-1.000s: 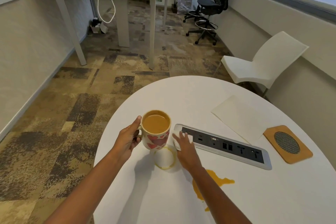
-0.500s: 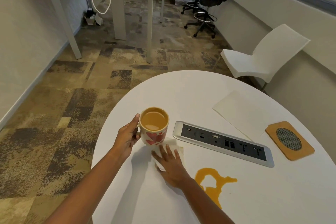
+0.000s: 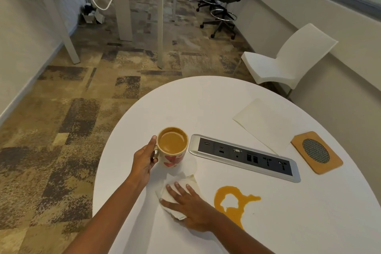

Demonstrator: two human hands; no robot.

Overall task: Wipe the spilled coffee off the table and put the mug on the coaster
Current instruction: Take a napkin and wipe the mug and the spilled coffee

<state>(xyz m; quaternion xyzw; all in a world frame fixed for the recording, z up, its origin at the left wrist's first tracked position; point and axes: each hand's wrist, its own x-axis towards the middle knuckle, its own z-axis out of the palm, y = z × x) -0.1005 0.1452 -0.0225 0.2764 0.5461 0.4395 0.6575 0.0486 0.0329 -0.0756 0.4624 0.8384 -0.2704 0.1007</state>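
Note:
My left hand (image 3: 144,161) grips the handle of a white mug (image 3: 172,147) with red hearts, full of coffee, held near the left edge of the round white table (image 3: 216,97). My right hand (image 3: 190,205) lies flat, fingers spread, pressing a folded white napkin (image 3: 181,186) onto the tabletop just below the mug. An orange-brown coffee spill (image 3: 233,202) lies to the right of that hand. A faint damp ring shows beside the mug. The square cork coaster (image 3: 316,151) with a dark mesh centre sits at the far right.
A silver and black power socket strip (image 3: 243,158) is set into the table between mug and coaster. A cream paper sheet (image 3: 266,123) lies behind it. A white chair (image 3: 288,60) stands past the table; office chairs and desk legs stand farther back.
My right hand dragged the napkin from beside the socket strip toward me across the coffee ring under the mug; the ring is now only a faint trace. The mug stayed in my left hand.

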